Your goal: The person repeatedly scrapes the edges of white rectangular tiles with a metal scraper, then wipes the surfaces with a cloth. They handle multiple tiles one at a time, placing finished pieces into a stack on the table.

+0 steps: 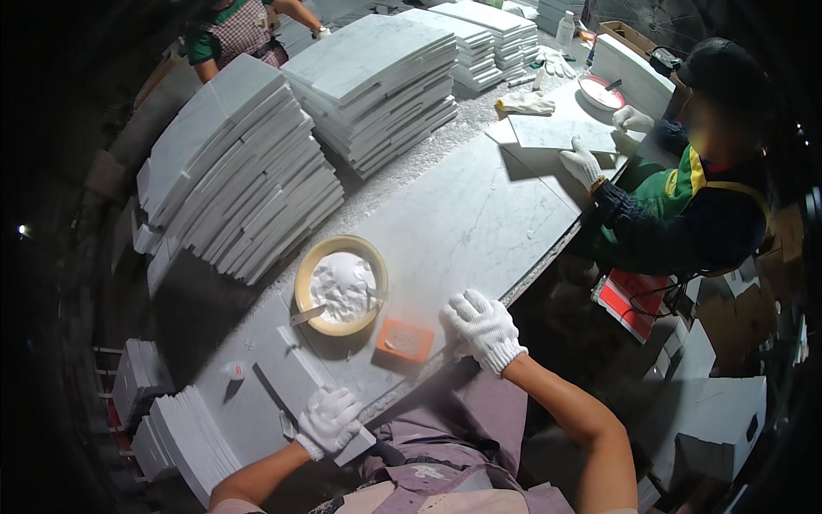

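Note:
My left hand (330, 421), in a white knit glove, lies over a narrow white marble tile (291, 370) at the near side, its fingers curled against the tile. My right hand (485, 332), gloved too, rests on the near edge of the marble work slab (462, 223), fingers stretched out and holding nothing visible. Between the hands lies an orange rectangular block (405, 340), a little left of my right fingertips. Beyond it stands a yellow-rimmed bowl (384, 272) of white paste, with a flat metal blade (308, 315) leaning on its left rim.
Tall stacks of marble tiles (248, 163) line the far left. At right, a co-worker (685, 197) with white gloves handles a tile (561, 134) near a red-rimmed bowl (601, 92). Another person (244, 38) stands at the back. More tiles (193, 441) stack at lower left.

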